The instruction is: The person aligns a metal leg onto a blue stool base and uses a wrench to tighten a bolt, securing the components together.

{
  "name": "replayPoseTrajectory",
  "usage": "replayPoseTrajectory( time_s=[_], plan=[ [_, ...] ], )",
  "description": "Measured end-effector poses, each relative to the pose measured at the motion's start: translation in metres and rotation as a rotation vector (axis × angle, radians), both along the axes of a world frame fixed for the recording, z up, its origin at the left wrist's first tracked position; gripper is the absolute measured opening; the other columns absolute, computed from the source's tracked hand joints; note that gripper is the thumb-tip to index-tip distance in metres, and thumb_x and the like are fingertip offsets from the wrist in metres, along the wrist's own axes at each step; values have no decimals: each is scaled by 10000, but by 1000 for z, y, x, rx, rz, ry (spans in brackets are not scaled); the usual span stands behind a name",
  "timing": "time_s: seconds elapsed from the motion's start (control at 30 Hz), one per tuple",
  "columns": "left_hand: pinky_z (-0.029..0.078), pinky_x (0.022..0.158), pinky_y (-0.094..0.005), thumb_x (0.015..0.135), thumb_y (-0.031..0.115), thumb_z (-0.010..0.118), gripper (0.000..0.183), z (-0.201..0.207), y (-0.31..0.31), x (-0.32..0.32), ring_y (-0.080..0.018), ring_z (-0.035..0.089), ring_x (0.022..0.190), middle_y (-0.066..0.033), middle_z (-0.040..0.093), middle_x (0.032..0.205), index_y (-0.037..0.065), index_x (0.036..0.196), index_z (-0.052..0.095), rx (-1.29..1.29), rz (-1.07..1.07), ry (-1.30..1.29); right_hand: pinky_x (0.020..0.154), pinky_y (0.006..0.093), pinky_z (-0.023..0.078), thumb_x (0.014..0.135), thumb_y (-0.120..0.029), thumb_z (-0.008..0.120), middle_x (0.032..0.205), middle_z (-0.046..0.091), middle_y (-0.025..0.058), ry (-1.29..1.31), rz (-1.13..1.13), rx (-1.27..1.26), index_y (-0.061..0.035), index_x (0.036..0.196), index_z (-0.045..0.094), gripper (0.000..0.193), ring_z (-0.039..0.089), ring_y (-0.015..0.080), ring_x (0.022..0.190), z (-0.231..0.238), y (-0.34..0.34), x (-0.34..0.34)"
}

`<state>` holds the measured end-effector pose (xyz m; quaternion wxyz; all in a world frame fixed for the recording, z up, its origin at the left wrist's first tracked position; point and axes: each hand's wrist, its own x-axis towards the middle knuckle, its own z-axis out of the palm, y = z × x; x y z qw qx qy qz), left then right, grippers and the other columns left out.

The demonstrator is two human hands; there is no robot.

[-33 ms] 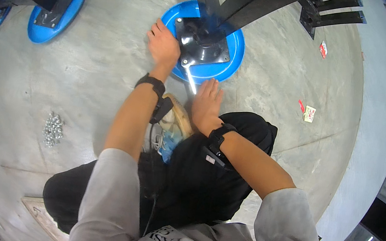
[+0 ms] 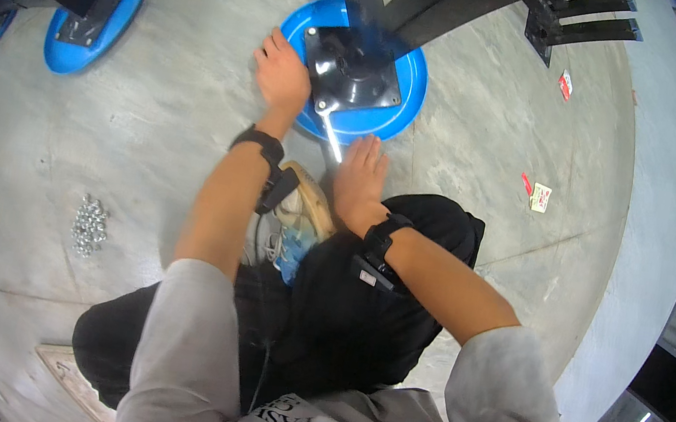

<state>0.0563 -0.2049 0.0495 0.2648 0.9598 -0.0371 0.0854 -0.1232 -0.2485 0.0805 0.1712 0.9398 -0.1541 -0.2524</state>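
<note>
A blue round seat (image 2: 409, 104) lies underside up on the floor, with a black square mounting plate (image 2: 379, 100) and thick black legs on it. My left hand (image 2: 282, 75) is closed around the seat's left rim, its fingers bent beside the plate. A shiny metal wrench (image 2: 330, 134) sits with one end at the bolt on the plate's near corner. Its other end points toward me, beside the fingers of my right hand (image 2: 362, 178). That hand has its fingers stretched out and rests against the wrench's near end; the exact contact is hard to see.
A pile of small silver fasteners (image 2: 90, 225) lies on the floor at left. Another blue seat (image 2: 128, 13) with a black frame stands at far left. Black brackets (image 2: 589, 22) reach in at upper right. Paper scraps (image 2: 540, 197) lie at right. My shoe (image 2: 309, 198) is between my arms.
</note>
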Motion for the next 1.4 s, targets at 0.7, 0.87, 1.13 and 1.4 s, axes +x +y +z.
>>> replayPoseTrajectory(
  time_s=[0.7,0.87,1.13,1.4],
  plan=[
    [444,809,-392,720,-32,532,472,-22,19,20,-307,510,952,-109,528,1027,55,1179,461,-86,-175,-105,1009,523,253,727,-425,655,1401,209,251,199,-75,252,66,1344,220,900,172,391,1318,35,-30,21],
    [443,826,-395,706,-34,537,504,-21,17,22,-310,505,974,-91,530,1055,77,1192,461,-123,-130,-69,1053,532,134,654,-555,670,1430,137,254,201,-115,257,59,1369,156,1074,55,392,1346,34,-43,17],
    [440,832,-399,725,-12,509,470,-29,23,21,-312,526,979,-104,557,1055,107,1180,506,-225,-105,-45,1048,523,118,685,-657,557,1343,219,339,384,265,197,159,1295,219,1074,177,466,1276,28,-58,35],
    [420,853,-412,709,-16,498,463,4,23,13,-349,514,989,-186,546,1047,51,1167,490,-259,-100,2,1020,523,203,688,-666,556,1251,270,379,529,278,322,201,1208,254,1055,247,488,1216,37,-62,50]
  ],
)
